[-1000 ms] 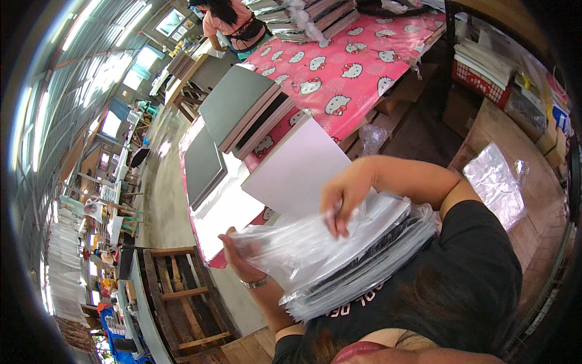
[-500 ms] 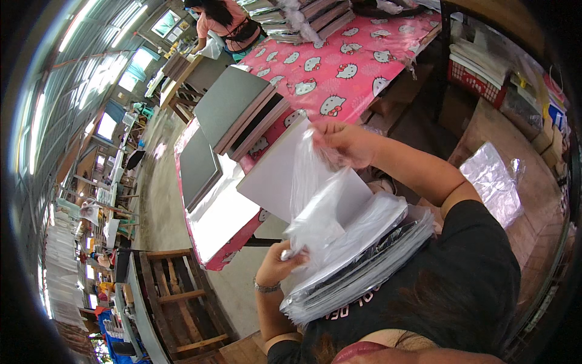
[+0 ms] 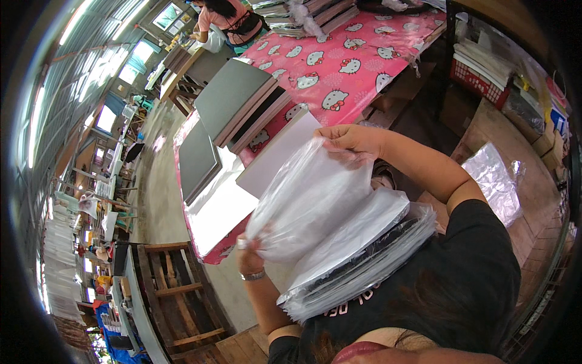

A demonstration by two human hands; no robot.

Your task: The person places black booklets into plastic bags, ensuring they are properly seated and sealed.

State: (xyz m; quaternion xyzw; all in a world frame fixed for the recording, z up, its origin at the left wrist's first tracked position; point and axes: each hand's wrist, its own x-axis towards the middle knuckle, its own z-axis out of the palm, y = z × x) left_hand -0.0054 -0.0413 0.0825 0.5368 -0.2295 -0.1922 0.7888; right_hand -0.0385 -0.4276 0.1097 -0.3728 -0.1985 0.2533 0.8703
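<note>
Our right hand (image 3: 350, 141) closes on the upper end of a length of clear plastic film (image 3: 315, 197), while our left hand (image 3: 250, 258) takes the opposite end, lower down; its fingers are blurred, yet the creases running to them suggest a firm hold. Gripped so far apart, the limp film probably spreads better than it would bunched in one fist. It is off the worktop (image 3: 364, 79), in the air before our chest. Just under it, a stack of plastic sheets (image 3: 357, 270) leans against our black shirt (image 3: 467, 267), perhaps to leave both hands free; we cannot see what bears it from below. Beyond the film, a white board (image 3: 282, 145) sits at the worktop's near edge, and a white sheet (image 3: 219, 212) lies by the near left corner. Grey boards (image 3: 233, 94) are piled toward the left edge, stacked perhaps to save room. Near the far left corner stands a co-worker (image 3: 227, 24).
</note>
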